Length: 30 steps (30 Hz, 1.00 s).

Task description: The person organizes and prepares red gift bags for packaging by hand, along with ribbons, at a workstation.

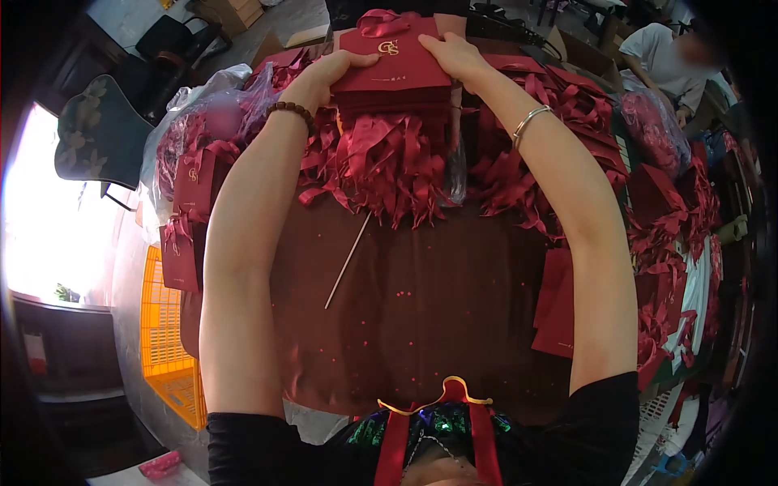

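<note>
At the far side of the table, a dark red paper gift bag (395, 74) with gold lettering and a red ribbon bow lies on top of a pile of the same bags. My left hand (339, 70), beaded bracelet on the wrist, grips the left edge with its thumb on the top face. On the right edge, my right hand (454, 58) mirrors it, thumb also on top; a silver bangle circles that wrist. The fingers under both edges are hidden. Below the pile hangs a thick bunch of red ribbons (381, 162).
A thin pale stick (348, 261) lies on the brown tablecloth (421, 324). More red bags (554, 304) and ribbon heaps flank both arms. An orange plastic crate (166, 332) stands at left, near a chair (101, 130). Another person (668, 61) sits at far right.
</note>
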Motion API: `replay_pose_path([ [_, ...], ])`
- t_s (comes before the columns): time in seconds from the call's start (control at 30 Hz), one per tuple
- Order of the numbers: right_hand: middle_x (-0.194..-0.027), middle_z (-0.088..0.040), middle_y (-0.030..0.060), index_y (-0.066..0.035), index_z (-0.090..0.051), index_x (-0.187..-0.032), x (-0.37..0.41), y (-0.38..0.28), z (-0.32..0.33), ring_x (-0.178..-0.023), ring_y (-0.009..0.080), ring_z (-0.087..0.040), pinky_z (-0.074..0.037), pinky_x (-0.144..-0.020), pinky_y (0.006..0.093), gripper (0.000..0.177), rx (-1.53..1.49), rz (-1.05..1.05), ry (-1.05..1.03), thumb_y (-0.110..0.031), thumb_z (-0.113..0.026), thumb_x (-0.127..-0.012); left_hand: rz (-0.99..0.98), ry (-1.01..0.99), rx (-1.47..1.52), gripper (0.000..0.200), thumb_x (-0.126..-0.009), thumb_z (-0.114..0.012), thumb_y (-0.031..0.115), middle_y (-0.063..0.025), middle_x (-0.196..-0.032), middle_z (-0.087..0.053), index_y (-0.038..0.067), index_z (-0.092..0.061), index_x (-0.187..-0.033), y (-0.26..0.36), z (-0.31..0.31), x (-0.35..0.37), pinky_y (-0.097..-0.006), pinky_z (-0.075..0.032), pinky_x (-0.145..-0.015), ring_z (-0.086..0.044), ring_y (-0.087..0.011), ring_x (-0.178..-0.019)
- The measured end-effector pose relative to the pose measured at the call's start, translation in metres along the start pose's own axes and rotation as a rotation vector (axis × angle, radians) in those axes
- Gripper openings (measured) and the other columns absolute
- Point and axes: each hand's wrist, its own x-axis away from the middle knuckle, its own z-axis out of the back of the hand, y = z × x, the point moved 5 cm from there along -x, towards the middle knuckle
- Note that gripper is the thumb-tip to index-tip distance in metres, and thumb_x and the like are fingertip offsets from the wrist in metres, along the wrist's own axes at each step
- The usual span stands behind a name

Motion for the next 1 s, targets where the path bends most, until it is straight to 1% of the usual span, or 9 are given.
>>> replay_pose_path([
  [0.13, -0.121, -0.051, 0.0221, -0.001, -0.044, -0.126, 0.005, -0.002, -0.002, -0.111, 0.0330, -0.051, -0.041, -0.090, 0.0374, 0.072, 0.002, -0.014, 0.067, -0.054, -0.050, -0.078, -0.001, 0.075, -0.115, 0.043, -0.074, -0.071, 0.029, -0.0059, -0.104, -0.062, 0.009, -0.056, -0.110, 0.003, -0.003, 0.014, -0.0341, -0.049, -0.079, -0.061, -0.0175, -0.089],
  [0.23, -0.122, -0.051, 0.0223, -0.004, -0.044, -0.126, 0.008, -0.008, -0.002, -0.112, 0.0356, -0.050, -0.039, -0.092, 0.0399, 0.071, 0.064, -0.003, 0.121, -0.056, -0.048, -0.079, 0.137, 0.018, -0.078, 0.042, -0.075, -0.070, 0.027, -0.0063, -0.105, -0.062, 0.009, -0.056, -0.109, -0.009, 0.018, -0.019, -0.0348, -0.049, -0.080, -0.060, -0.0182, -0.091],
  [0.47, -0.119, -0.053, 0.0212, -0.009, -0.043, -0.125, 0.012, -0.011, -0.002, -0.111, 0.0379, -0.050, -0.037, -0.094, 0.0464, 0.060, 0.226, -0.049, 0.078, -0.050, -0.043, -0.082, 0.074, -0.023, -0.039, 0.043, -0.075, -0.070, 0.027, -0.0072, -0.105, -0.062, 0.006, -0.056, -0.109, -0.017, 0.030, -0.049, -0.0351, -0.048, -0.081, -0.060, -0.0193, -0.091],
  [0.67, -0.122, -0.050, 0.0239, -0.006, -0.045, -0.123, 0.012, -0.015, -0.007, -0.115, 0.0408, -0.046, -0.036, -0.096, 0.0454, 0.064, 0.230, 0.005, 0.086, -0.055, -0.043, -0.081, 0.079, 0.131, -0.311, 0.042, -0.076, -0.069, 0.032, -0.0051, -0.102, -0.063, 0.008, -0.057, -0.108, -0.009, 0.038, -0.031, -0.0346, -0.049, -0.078, -0.060, -0.0172, -0.088],
  [0.73, -0.125, -0.047, 0.0251, -0.007, -0.043, -0.126, 0.013, -0.015, -0.004, -0.116, 0.0407, -0.044, -0.035, -0.097, 0.0455, 0.066, 0.180, -0.016, 0.073, -0.055, -0.043, -0.082, 0.044, 0.194, -0.429, 0.052, -0.070, -0.072, 0.040, -0.0012, -0.097, -0.064, 0.010, -0.057, -0.110, 0.004, 0.022, 0.001, -0.0281, -0.047, -0.068, -0.060, -0.0166, -0.078],
  [0.77, -0.126, -0.046, 0.0247, -0.007, -0.042, -0.128, 0.015, -0.019, -0.003, -0.119, 0.0387, -0.042, -0.035, -0.098, 0.0445, 0.067, 0.217, 0.003, 0.025, -0.055, -0.042, -0.082, 0.027, -0.023, -0.167, 0.045, -0.072, -0.071, 0.036, -0.0025, -0.097, -0.064, 0.010, -0.058, -0.107, -0.005, 0.011, -0.008, -0.0306, -0.050, -0.069, -0.061, -0.0183, -0.080],
  [0.8, -0.127, -0.045, 0.0244, -0.007, -0.040, -0.129, 0.018, -0.019, -0.002, -0.122, 0.0367, -0.040, -0.035, -0.098, 0.0435, 0.068, 0.256, 0.017, -0.022, -0.056, -0.042, -0.083, 0.036, 0.006, -0.152, 0.043, -0.073, -0.070, 0.033, -0.0032, -0.097, -0.064, 0.010, -0.058, -0.107, -0.010, 0.015, -0.014, -0.0327, -0.051, -0.072, -0.062, -0.0191, -0.081],
  [0.9, -0.127, -0.045, 0.0228, -0.006, -0.040, -0.129, 0.026, -0.007, -0.001, -0.122, 0.0337, -0.040, -0.035, -0.098, 0.0418, 0.067, 0.053, -0.073, -0.054, -0.055, -0.042, -0.083, 0.126, -0.010, -0.115, 0.037, -0.076, -0.068, 0.028, -0.0053, -0.099, -0.064, 0.011, -0.057, -0.108, -0.015, 0.022, -0.024, -0.0345, -0.051, -0.075, -0.063, -0.0199, -0.084],
  [1.0, -0.128, -0.044, 0.0204, -0.005, -0.040, -0.130, 0.036, 0.005, -0.009, -0.123, 0.0292, -0.040, -0.036, -0.097, 0.0392, 0.065, -0.237, -0.087, -0.139, -0.053, -0.043, -0.085, 0.018, -0.014, -0.065, 0.034, -0.082, -0.064, 0.021, -0.0073, -0.102, -0.063, 0.010, -0.053, -0.112, -0.014, 0.021, -0.022, -0.0351, -0.052, -0.075, -0.063, -0.0199, -0.085],
])
